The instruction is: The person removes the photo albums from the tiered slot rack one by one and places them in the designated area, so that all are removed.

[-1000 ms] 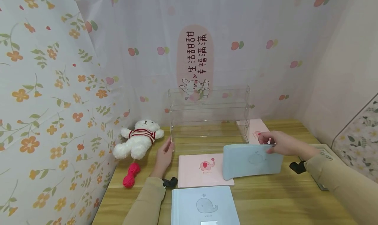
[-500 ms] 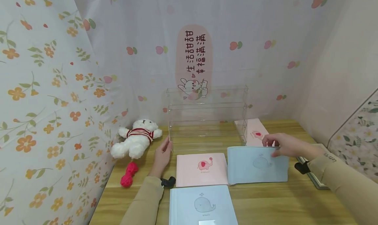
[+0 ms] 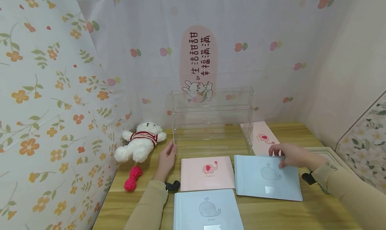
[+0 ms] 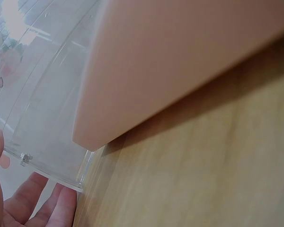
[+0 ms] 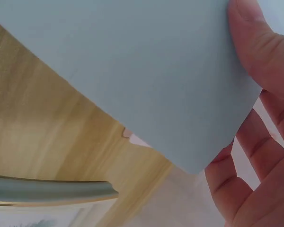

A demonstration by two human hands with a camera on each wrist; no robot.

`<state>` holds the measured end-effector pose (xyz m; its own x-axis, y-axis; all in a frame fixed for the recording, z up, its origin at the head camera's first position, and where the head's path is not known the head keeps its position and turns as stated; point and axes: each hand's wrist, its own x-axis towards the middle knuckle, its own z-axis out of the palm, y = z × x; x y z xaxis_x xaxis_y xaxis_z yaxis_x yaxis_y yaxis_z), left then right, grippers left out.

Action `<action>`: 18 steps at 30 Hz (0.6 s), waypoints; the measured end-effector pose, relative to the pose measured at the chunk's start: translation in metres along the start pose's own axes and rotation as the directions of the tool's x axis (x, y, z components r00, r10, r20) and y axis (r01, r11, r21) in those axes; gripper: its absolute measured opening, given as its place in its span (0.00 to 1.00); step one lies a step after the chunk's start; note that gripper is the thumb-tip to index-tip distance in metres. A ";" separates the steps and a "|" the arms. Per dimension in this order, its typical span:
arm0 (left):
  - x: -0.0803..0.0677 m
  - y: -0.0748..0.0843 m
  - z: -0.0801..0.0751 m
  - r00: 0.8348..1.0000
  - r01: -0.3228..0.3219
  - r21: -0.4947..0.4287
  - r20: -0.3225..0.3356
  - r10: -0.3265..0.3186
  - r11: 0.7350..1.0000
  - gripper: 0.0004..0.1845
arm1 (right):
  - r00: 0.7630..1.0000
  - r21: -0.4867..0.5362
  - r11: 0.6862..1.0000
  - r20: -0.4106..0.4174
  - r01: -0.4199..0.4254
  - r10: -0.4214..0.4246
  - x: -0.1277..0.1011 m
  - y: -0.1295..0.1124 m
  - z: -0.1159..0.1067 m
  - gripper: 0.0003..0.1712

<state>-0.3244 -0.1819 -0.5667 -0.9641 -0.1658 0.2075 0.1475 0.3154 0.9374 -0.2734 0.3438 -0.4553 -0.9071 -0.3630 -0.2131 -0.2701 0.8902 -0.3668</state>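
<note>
My right hand (image 3: pixel 290 155) pinches the top edge of a light blue whale booklet (image 3: pixel 266 176), thumb in front and fingers behind. The booklet leans back toward the table, its cover facing up. In the right wrist view the thumb (image 5: pixel 255 47) presses on its blue cover (image 5: pixel 146 80). My left hand (image 3: pixel 166 159) grips the lower left side of a clear acrylic tiered rack (image 3: pixel 212 124). Fingers show behind the panel edge in the left wrist view. A pink elephant booklet (image 3: pixel 208 179) lies in front of the rack, with another blue whale booklet (image 3: pixel 208 201) nearer me.
A white teddy bear (image 3: pixel 141 139) in a striped sweater lies left of the rack, a pink yarn skein (image 3: pixel 133 178) below it. Another pink elephant booklet (image 3: pixel 263 132) lies behind the rack's right end. A framed item (image 3: pixel 331 153) lies partly under my right arm.
My right hand has moved the blue whale booklet right and toward me, off the pink booklet, tipping it flatter. The left hand stays at the rack.
</note>
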 end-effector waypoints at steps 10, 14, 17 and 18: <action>0.001 -0.002 0.000 1.000 -0.017 -0.012 -0.005 0.017 1.000 0.26 | 0.998 -0.026 0.998 0.027 -0.060 0.060 0.001 0.007 0.021 0.25; -0.001 0.000 0.000 1.000 -0.018 -0.007 -0.011 0.018 1.000 0.26 | 0.995 -0.038 0.997 0.064 -0.073 0.076 0.001 0.008 0.030 0.24; -0.001 0.003 0.000 1.000 -0.001 -0.020 -0.012 0.000 1.000 0.24 | 0.991 -0.044 0.995 0.087 -0.094 0.098 0.000 0.008 0.036 0.23; -0.001 0.003 0.000 1.000 0.002 -0.025 -0.012 -0.002 1.000 0.24 | 0.991 -0.047 0.994 0.089 -0.094 0.098 0.000 0.008 0.038 0.22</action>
<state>-0.3231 -0.1806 -0.5639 -0.9617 -0.1777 0.2086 0.1509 0.2919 0.9445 -0.2636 0.3402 -0.4927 -0.8966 -0.2973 -0.3282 -0.1985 0.9323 -0.3022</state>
